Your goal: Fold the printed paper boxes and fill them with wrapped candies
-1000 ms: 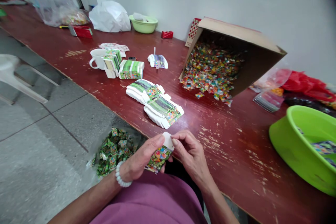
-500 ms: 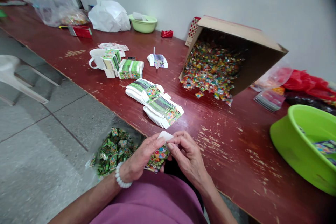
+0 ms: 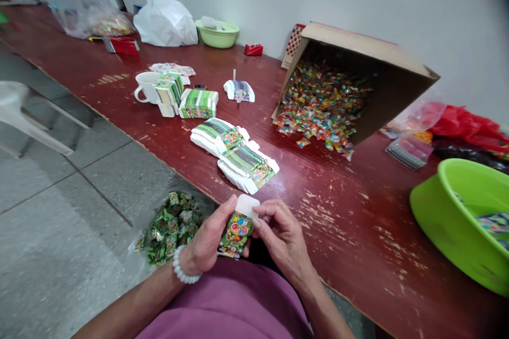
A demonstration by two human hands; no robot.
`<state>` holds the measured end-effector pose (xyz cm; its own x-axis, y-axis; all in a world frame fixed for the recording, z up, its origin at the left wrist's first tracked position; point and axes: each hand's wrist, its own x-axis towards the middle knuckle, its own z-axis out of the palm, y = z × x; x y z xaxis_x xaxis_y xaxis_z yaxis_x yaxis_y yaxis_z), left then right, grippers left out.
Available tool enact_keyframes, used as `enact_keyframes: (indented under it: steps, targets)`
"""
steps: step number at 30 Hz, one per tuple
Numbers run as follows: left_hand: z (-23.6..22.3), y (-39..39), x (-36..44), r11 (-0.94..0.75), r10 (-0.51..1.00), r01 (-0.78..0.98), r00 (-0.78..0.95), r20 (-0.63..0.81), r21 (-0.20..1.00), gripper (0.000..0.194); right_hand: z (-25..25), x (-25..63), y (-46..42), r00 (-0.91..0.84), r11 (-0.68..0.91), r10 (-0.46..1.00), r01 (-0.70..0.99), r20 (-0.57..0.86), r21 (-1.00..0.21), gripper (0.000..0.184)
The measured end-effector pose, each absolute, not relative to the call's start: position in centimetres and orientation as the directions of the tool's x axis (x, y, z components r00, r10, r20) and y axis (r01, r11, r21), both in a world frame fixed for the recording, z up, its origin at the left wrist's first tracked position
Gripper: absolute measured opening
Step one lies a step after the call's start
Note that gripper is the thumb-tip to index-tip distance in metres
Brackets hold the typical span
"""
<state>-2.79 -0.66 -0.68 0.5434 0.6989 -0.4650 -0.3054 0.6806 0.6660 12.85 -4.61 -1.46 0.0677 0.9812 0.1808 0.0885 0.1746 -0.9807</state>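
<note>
Your left hand [image 3: 209, 238] holds the green box [image 3: 237, 230] — fingers curled round it. Your right hand [image 3: 285, 235] pinches its far right corner, fingers nearly together.

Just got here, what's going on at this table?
A person's left hand holds a small green printed carton near the table edge, its white flap up and open. The right hand is at the carton's upper right corner; whether it grips is hard to tell. Rows of flat cartons lie fanned on the red table. Behind, a tilted cardboard box spills small wrapped pieces. Green packets sit in a heap below the table edge.
</note>
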Motion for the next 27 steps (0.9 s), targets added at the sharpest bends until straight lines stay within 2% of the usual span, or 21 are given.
enact_keyframes:
  steps: [5,9,12,16,19,24,27]
  targets:
    - [-0.2,-0.6,-2.7,0.632,0.743,-0.308,0.503,-0.442,0.711,0.037,-2.3,12.4,-4.7,0.148,0.142,0.978,0.025,0.145,-0.989,0.013]
    - [0.0,-0.6,-2.7,0.648,0.736,-0.318,0.496,-0.461,0.692,0.041,-2.2,12.4,-4.6,0.141,0.141,0.979,0.072,0.150,-0.987,0.009]
    - [-0.1,-0.5,-2.6,0.684,0.702,-0.315,0.528,-0.478,0.658,0.048,-2.0,12.4,-4.6,0.136,0.125,0.982,0.046,0.130,-0.991,0.009]
    - [-0.1,-0.5,-2.5,0.661,0.726,-0.322,0.501,-0.470,0.678,0.040,-2.3,12.4,-4.6,0.165,0.108,0.980,0.008,0.108,-0.994,0.016]
    - [-0.1,-0.6,-2.5,0.637,0.744,-0.322,0.494,-0.450,0.700,0.034,-2.4,12.5,-4.6,0.156,0.118,0.980,0.037,0.123,-0.992,0.011]
    - [-0.3,-0.5,-2.6,0.688,0.699,-0.305,0.523,-0.488,0.659,0.046,-1.7,12.7,-4.6,0.113,0.134,0.983,0.086,0.143,-0.987,0.008]
    - [-0.4,-0.5,-2.6,0.684,0.703,-0.310,0.520,-0.485,0.660,0.043,-1.3,12.6,-4.7,0.088,0.137,0.986,0.056,0.142,-0.989,0.011]
